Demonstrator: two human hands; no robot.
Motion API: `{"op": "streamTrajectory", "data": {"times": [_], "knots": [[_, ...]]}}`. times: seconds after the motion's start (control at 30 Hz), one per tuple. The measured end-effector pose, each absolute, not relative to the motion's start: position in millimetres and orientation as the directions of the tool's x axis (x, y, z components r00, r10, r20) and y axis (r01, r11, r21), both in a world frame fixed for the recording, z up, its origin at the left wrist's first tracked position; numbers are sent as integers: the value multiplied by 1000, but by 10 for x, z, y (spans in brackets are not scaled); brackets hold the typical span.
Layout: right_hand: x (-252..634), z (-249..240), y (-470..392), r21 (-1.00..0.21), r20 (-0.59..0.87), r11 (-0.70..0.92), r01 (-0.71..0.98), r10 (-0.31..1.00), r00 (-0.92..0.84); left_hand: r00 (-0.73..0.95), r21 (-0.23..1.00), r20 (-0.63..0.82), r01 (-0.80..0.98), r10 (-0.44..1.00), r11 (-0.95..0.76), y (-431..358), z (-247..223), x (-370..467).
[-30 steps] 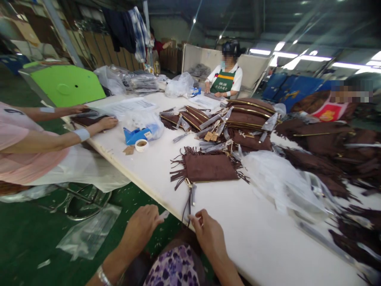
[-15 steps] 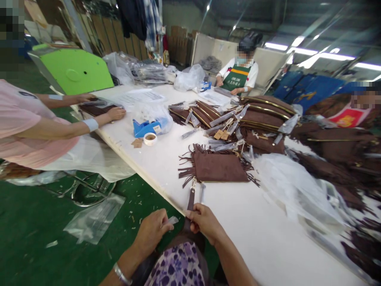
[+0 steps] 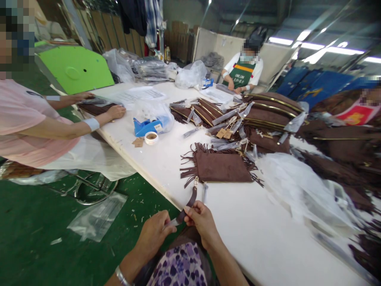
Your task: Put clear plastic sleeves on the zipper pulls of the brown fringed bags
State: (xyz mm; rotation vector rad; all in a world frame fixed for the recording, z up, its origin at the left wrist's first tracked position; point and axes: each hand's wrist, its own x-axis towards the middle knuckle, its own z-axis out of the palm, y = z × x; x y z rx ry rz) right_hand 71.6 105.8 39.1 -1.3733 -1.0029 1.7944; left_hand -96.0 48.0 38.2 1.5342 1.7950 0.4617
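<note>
The left hand (image 3: 154,232) pinches a clear sleeve (image 3: 172,223) at the counter (image 3: 253,222) edge – beside it the right hand (image 3: 201,220) pinches the brown strap (image 3: 190,201) – clipped to the fringed bag (image 3: 222,167) lying flat further up.

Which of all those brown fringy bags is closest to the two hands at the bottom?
The brown fringed bag lying flat and alone on the white table. Its strap runs to the right hand; the others are piled farther back.
</note>
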Motion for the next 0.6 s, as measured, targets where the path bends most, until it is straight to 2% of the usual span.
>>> {"op": "streamTrajectory", "data": {"times": [0.13,0.27,0.33,0.43,0.53,0.6], "knots": [[699,350,1054,-894,-442,-448,20,872,-210,-48,701,-311,662,949,263,486,359,-942],[707,322,1054,-904,-422,-425,31,882,-211,-31,781,-321,556,947,283,501,265,-953],[714,310,1050,-895,-437,-446,9,873,-216,-25,830,-345,459,938,317,505,196,-952],[714,296,1044,-852,-491,-518,-77,841,-229,-2,901,-383,221,924,374,497,107,-925],[700,279,1041,-811,-533,-570,-132,813,-235,37,908,-419,-10,907,419,471,79,-876],[690,252,1039,-820,-527,-561,-115,818,-231,57,895,-438,-70,897,441,446,87,-839]]}}
